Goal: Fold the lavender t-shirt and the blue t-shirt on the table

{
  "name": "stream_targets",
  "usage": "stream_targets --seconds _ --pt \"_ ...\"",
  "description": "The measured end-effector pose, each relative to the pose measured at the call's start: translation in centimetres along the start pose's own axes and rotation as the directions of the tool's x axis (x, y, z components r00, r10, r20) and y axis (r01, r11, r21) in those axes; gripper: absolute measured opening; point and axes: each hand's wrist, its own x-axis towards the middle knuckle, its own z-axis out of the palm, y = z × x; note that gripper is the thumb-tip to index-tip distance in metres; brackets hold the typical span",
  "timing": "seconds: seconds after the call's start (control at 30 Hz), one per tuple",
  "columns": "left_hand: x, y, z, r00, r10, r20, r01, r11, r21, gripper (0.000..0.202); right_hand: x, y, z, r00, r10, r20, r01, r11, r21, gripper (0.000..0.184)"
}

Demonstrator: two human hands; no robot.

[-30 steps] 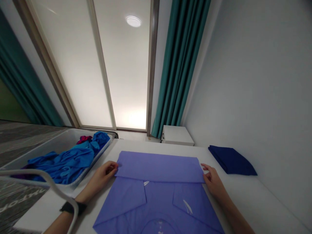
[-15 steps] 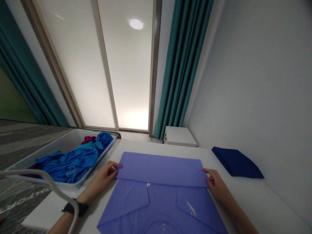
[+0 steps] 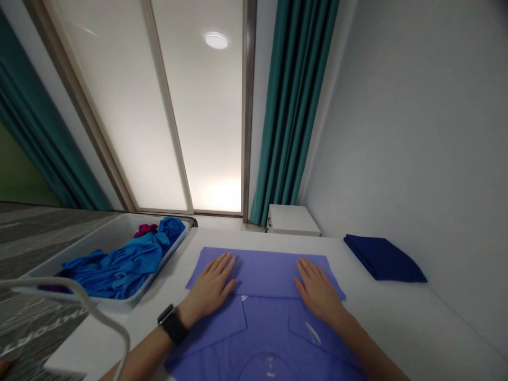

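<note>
Purple-blue shirt (image 3: 270, 323) folded on the white table (image 3: 397, 323).
Left hand (image 3: 210, 283) and right hand (image 3: 319, 293) lie open and flat on it, gripping nothing.

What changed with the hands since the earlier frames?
The left hand and right hand let go of the side edges of the folded shirt and moved inward, now lying flat on top of the fold. The tray and navy cloth look unchanged.

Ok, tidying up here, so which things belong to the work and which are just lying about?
In use: periwinkle-blue folded shirt, left hand, right hand, both flat on it.
Lying about: folded navy cloth, grey tray of crumpled blue clothes, white cabinet.
</note>
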Motion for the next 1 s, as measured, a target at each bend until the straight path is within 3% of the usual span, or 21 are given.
stream_targets --seconds 0.13,0.37,0.5,0.63,0.7,1.0 --pt "1.5 1.0 1.6 0.994 -0.036 0.106 0.034 0.999 0.016 0.061 1.9 -2.9 0.6 0.99 0.025 0.139 -0.029 0.999 0.024 0.067" --pt "2.3 0.1 2.0 0.983 -0.107 0.152 0.104 0.994 0.022 0.062 4.0 -2.6 0.9 0.962 0.056 0.267 -0.07 0.997 0.041 0.07" --pt "3.6 1.8 1.3 0.979 -0.123 0.166 0.12 0.992 0.026 0.06 5.1 -4.0 0.3 0.971 0.037 0.238 -0.046 0.998 0.035 0.063" --pt "6.0 4.5 1.7 0.996 -0.031 0.087 0.033 0.999 -0.027 0.054 6.3 -6.6 0.6 0.984 -0.021 0.177 0.014 0.999 0.043 0.059" --pt "7.0 5.3 2.3 0.995 -0.003 0.096 0.008 0.999 -0.052 0.054 6.8 -7.3 1.0 0.981 -0.016 0.191 0.005 0.998 0.057 0.059" --pt "7.4 5.0 3.8 0.991 -0.022 0.131 0.033 0.996 -0.082 0.058 6.7 -7.0 1.9 0.978 0.009 0.21 -0.026 0.997 0.077 0.062"
